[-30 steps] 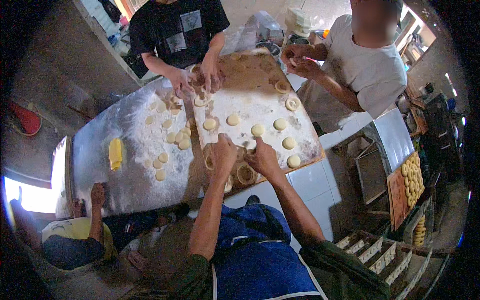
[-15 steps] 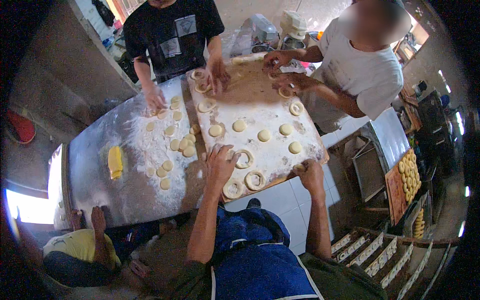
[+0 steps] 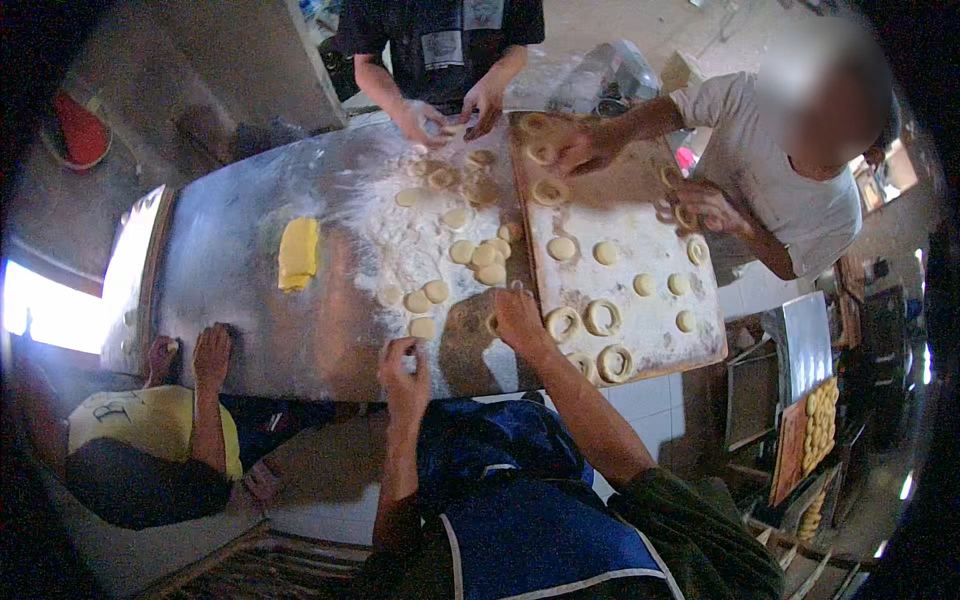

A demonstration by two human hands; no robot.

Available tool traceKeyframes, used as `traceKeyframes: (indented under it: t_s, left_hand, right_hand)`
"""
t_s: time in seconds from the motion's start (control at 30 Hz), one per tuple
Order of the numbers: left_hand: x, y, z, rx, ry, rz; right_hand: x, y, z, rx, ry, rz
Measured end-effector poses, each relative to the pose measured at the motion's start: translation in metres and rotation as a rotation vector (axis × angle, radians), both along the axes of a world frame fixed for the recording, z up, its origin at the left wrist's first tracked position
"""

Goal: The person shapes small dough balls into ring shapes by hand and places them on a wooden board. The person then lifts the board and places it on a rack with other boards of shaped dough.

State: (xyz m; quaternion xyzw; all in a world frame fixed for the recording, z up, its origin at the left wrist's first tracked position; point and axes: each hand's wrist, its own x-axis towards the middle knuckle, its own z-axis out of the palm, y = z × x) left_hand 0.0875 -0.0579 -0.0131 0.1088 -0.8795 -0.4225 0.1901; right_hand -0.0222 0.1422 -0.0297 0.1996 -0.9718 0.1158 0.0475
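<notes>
My left hand (image 3: 405, 372) is over the near edge of the metal table, its fingers curled. Whatever it may hold is too small to make out. My right hand (image 3: 518, 318) reaches just left of the floured board (image 3: 640, 312), closed on what looks like a pale dough piece (image 3: 493, 322), mostly hidden by the fingers. Loose dough discs (image 3: 421, 328) lie in flour between and beyond my hands, some piled near the board's left edge. On the board rest several flat discs (image 3: 605, 252) and dough rings (image 3: 603, 318); two rings are partly behind my right forearm.
A yellow block (image 3: 298, 254) sits on the metal table (image 3: 220, 270). Across from me a person in black handles dough; at far right one in a pale shirt works over the board. Another, in yellow, is at the left. Dough rings fill a tray (image 3: 790, 455) at right.
Both my hands have left the board and moved left to the metal table. My view has shifted left. The person in black has drawn a hand back from the board to the flour.
</notes>
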Motion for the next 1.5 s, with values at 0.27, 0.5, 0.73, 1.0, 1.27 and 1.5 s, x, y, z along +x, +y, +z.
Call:
traceKeyframes:
  t_s: [0.27,0.5,0.73,1.0,1.27,1.5]
  left_hand:
    - [-0.026,0.050,0.006,0.504,-0.136,-0.196]
    - [-0.039,0.054,0.025,0.745,-0.172,-0.355]
    - [-0.039,0.062,0.029,1.109,-0.137,-0.705]
    - [-0.047,0.119,0.015,1.092,-0.080,-0.364]
    - [-0.052,0.201,0.013,0.974,-0.132,-0.115]
    - [-0.043,0.248,0.005,1.421,-0.249,-0.246]
  right_hand:
    - [0.027,0.011,0.018,-0.855,-0.398,-0.093]
    - [0.056,-0.002,0.047,-1.151,-0.468,-0.243]
    - [0.048,0.011,0.082,-1.550,-0.853,-0.375]
    - [0.055,0.042,0.086,-1.251,-0.569,-0.429]
    - [0.065,0.086,0.049,-1.443,-0.243,-0.478]
    - [0.081,0.148,0.057,-1.361,-0.345,-0.395]
